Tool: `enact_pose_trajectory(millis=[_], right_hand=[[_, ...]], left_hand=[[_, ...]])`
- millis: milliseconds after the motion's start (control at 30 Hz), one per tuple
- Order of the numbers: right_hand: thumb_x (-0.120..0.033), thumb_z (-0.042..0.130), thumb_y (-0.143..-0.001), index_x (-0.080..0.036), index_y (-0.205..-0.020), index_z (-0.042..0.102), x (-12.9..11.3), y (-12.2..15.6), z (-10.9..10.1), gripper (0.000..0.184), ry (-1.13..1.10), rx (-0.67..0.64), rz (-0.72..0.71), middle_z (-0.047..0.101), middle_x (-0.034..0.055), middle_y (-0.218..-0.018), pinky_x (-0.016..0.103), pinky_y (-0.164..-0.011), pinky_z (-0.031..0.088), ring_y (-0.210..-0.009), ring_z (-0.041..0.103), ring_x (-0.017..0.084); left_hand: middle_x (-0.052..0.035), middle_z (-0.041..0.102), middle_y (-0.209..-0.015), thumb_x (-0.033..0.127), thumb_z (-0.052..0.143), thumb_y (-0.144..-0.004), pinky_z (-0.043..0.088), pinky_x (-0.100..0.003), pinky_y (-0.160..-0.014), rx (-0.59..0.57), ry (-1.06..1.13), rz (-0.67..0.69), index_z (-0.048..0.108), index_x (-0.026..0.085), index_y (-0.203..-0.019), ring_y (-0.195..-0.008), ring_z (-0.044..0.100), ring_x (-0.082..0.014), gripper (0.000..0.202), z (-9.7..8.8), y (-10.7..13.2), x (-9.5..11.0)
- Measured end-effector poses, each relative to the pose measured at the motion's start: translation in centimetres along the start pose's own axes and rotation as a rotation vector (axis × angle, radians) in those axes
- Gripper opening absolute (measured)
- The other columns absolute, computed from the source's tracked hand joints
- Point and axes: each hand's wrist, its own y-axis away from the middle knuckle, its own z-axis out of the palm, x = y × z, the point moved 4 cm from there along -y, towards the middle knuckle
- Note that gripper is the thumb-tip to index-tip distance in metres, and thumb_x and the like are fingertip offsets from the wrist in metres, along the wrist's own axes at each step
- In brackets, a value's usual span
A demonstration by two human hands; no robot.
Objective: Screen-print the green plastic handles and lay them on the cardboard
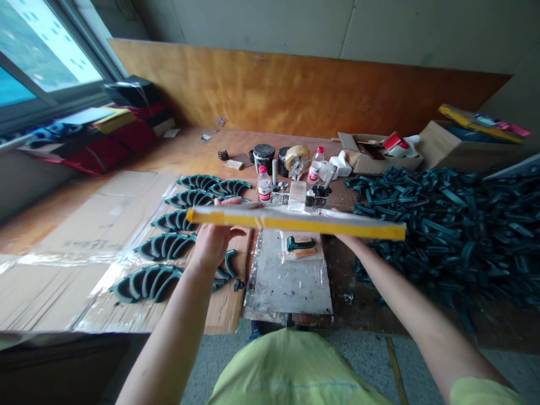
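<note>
Yellow-edged panel (297,223) spanned the far end of a metal plate (291,287), its left end by rows of green curved pieces (147,284), its right end by a heap of green parts (426,230). Leftmost, a cardboard sheet (97,225) spread to the bench's front edge; a dark strip of tabletop (343,275) separated plate and heap. Behind stood a red-capped bottle (264,188), a black tub (264,159) and a carton (379,165) holding something red and white (396,145). The left hand (213,239) was clamped on the panel, thumb below; the right hand (346,241) met it mostly hidden, so I couldn't tell its grip.
</note>
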Motion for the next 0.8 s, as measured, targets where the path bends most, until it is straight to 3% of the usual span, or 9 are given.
enact_pose_trajectory(millis=[100,200,267,400,467,533,633,700,800], right_hand=[[-0.034,0.065,-0.085,-0.019,-0.115,0.062,-0.3,3.1,3.4,0.034,0.004,-0.123,-0.147,0.069,0.0066,-0.1,0.034,-0.083,0.048,-0.095,0.061,0.022],[-0.027,0.069,-0.084,-0.022,-0.118,0.062,-2.2,4.9,5.3,0.035,0.075,-0.211,-0.295,0.065,0.0069,-0.108,0.036,-0.091,0.044,-0.105,0.056,0.022],[-0.023,0.066,-0.086,-0.022,-0.106,0.067,-3.9,5.9,5.3,0.02,0.096,-0.195,-0.313,0.063,0.0056,-0.101,0.035,-0.091,0.043,-0.102,0.055,0.021],[-0.027,0.061,-0.091,-0.021,-0.099,0.069,-9.7,9.3,4.8,0.013,0.079,-0.081,-0.451,0.06,0.0055,-0.089,0.034,-0.085,0.043,-0.093,0.053,0.021],[-0.03,0.056,-0.094,-0.022,-0.102,0.069,-12.4,11.2,5.5,0.018,0.064,-0.143,-0.663,0.062,0.0057,-0.089,0.035,-0.085,0.043,-0.093,0.053,0.021],[-0.029,0.053,-0.095,-0.023,-0.108,0.068,-12.4,12.0,5.6,0.021,0.033,-0.227,-0.769,0.065,0.005,-0.093,0.034,-0.086,0.044,-0.092,0.056,0.02],[-0.015,0.054,-0.091,-0.022,-0.107,0.07,-6.0,10.6,3.4,0.023,0.06,-0.243,-0.498,0.069,0.0053,-0.096,0.032,-0.085,0.047,-0.091,0.061,0.019],[-0.008,0.056,-0.084,-0.021,-0.101,0.071,1.2,9.8,1.2,0.026,0.15,-0.237,-0.249,0.069,0.0075,-0.1,0.035,-0.084,0.049,-0.093,0.063,0.021],[-0.006,0.063,-0.065,-0.025,-0.097,0.072,11.6,10.1,-0.4,0.038,0.237,-0.318,-0.057,0.069,0.0076,-0.102,0.037,-0.086,0.051,-0.096,0.066,0.025]], left_hand=[[-0.004,0.068,-0.078,0.061,0.054,-0.084,0.05,-0.022,-0.056,-0.021,0.058,0.007,0.062,0.016,-0.093,-0.067,0.064,-0.0138,0.046,1.5,-2.4,1.2],[-0.0001,0.066,-0.075,0.06,0.056,-0.084,0.049,-0.02,-0.056,0.075,0.106,0.012,0.06,0.018,-0.101,-0.063,0.062,-0.0106,0.046,1.4,-2.2,-0.3],[-0.0008,0.068,-0.076,0.059,0.059,-0.082,0.048,-0.02,-0.054,0.073,0.069,-0.133,0.061,0.018,-0.105,-0.061,0.062,-0.0109,0.047,1.4,-0.1,-3.6],[-0.0144,0.073,-0.1,0.06,0.06,-0.081,0.053,-0.029,-0.055,-0.16,-0.044,-0.7,0.063,0.015,-0.111,-0.08,0.071,-0.0239,0.054,2.6,7.4,-12.5],[-0.0146,0.073,-0.103,0.056,0.06,-0.083,0.056,-0.032,-0.063,-0.124,0.035,-0.755,0.063,0.016,-0.105,-0.092,0.071,-0.0266,0.046,2.3,10.3,-15.2],[-0.0127,0.074,-0.097,0.052,0.058,-0.086,0.056,-0.031,-0.065,-0.001,0.073,-0.728,0.064,0.016,-0.096,-0.09,0.071,-0.0252,0.038,0.5,11.8,-16.6],[-0.012,0.075,-0.095,0.051,0.048,-0.091,0.055,-0.028,-0.062,0.255,0.021,-0.68,0.065,0.016,-0.095,-0.082,0.073,-0.0218,0.039,-5.0,12.8,-17.7],[-0.0123,0.075,-0.096,0.05,0.042,-0.094,0.056,-0.027,-0.063,0.444,-0.009,-0.635,0.064,0.016,-0.099,-0.08,0.073,-0.02,0.041,-9.6,13.6,-18.2],[-0.0148,0.073,-0.102,0.05,0.037,-0.096,0.056,-0.027,-0.063,0.67,-0.077,-0.599,0.06,0.016,-0.105,-0.078,0.073,-0.0183,0.042,-15.0,15.4,-19.2]])
